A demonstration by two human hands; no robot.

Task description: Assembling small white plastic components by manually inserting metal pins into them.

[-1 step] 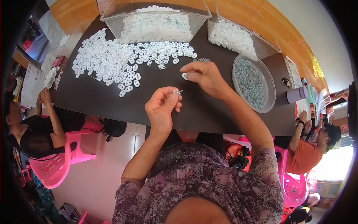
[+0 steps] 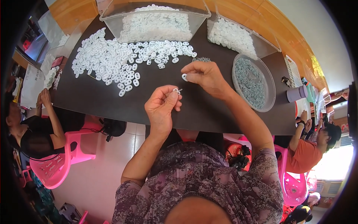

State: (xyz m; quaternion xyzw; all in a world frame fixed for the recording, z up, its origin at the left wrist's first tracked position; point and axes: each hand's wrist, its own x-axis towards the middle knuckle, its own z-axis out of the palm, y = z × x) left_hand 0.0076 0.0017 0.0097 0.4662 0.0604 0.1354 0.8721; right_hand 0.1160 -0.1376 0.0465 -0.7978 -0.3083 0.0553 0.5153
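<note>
Between the thumb and fingers of my left hand (image 2: 162, 106) is a small white plastic piece (image 2: 176, 90) with a thin metal screw sticking out of it. Farther right and a little higher, my right hand (image 2: 207, 78) pinches a white oval two-hole piece (image 2: 184, 76) by its edge. The hands are apart, both over the dark table (image 2: 156, 76). Beyond them to the left, a loose pile of the same white oval pieces (image 2: 108, 58) spreads over the tabletop. A round clear tub (image 2: 272, 87) full of small grey screws (image 2: 249, 84) stands beside my right forearm.
A large clear bin (image 2: 112, 23) and a smaller one (image 2: 268, 49), both holding white pieces, stand at the back. A few screws (image 2: 201, 59) lie behind my right hand. A purple cup (image 2: 294, 95) is at the right. People sit on either side, on pink chairs (image 2: 67, 164).
</note>
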